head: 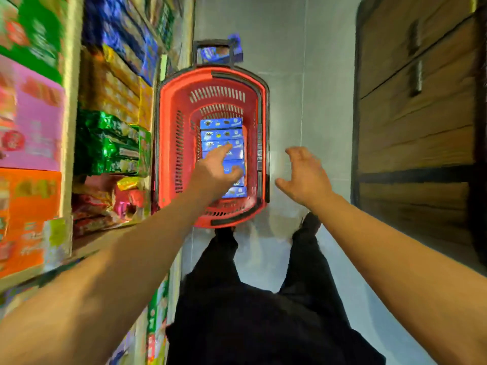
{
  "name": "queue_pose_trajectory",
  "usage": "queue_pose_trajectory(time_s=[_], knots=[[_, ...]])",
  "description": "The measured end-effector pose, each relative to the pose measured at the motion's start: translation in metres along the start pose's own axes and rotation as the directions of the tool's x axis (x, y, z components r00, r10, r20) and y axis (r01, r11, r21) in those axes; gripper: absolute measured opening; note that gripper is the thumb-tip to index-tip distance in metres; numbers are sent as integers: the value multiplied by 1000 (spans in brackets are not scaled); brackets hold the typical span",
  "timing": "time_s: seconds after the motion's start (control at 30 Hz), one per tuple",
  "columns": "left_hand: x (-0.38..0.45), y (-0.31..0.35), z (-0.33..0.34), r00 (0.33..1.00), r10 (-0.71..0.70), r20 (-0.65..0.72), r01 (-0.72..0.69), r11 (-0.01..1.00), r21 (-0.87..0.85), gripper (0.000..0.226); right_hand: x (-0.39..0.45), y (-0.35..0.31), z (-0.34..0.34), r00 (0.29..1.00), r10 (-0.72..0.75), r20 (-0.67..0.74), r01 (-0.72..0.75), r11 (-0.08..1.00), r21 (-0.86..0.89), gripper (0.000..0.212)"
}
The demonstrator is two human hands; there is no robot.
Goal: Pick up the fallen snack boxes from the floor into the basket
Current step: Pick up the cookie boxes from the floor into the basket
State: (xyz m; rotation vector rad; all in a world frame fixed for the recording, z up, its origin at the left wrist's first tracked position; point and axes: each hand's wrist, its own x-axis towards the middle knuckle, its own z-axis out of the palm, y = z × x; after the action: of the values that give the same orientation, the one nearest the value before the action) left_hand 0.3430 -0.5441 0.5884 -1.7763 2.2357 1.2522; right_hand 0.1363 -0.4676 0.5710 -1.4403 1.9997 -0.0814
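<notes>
A red plastic basket point(168, 143) stands on the grey floor in front of my feet. Several blue snack boxes point(220, 134) lie in a row inside it. My left hand point(213, 168) reaches over the basket with fingers spread above the boxes and holds nothing. My right hand point(305, 177) hovers to the right of the basket above the floor, fingers loosely spread and empty. Behind the basket's black pull handle point(212, 44), blue boxes point(234, 48) lie on the floor.
Shelves point(68, 127) packed with coloured snack packs line the left side, close to the basket. A dark wooden cabinet point(416, 114) stands on the right. The narrow aisle floor point(290, 61) runs between them. My legs in dark trousers point(237, 299) fill the bottom centre.
</notes>
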Motion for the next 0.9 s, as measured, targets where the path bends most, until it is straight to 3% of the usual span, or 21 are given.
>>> queue_pose_trajectory(time_s=[0.1,0.23,0.5,0.9], knots=[[-13,51,10,1000,5,3,-5,1000,25,67,-14,36,-35,999,-40,-10,40,998,-38,79],[-25,124,22,991,-30,-132,33,999,20,66,-18,71,-95,992,-130,-3,129,986,-105,85],[-21,246,6,942,77,-326,-69,997,37,64,-9,99,-212,955,-280,-99,259,949,-180,83],[79,324,-69,839,107,-534,-135,991,-13,68,80,80,-340,881,-425,-209,323,861,-393,84]])
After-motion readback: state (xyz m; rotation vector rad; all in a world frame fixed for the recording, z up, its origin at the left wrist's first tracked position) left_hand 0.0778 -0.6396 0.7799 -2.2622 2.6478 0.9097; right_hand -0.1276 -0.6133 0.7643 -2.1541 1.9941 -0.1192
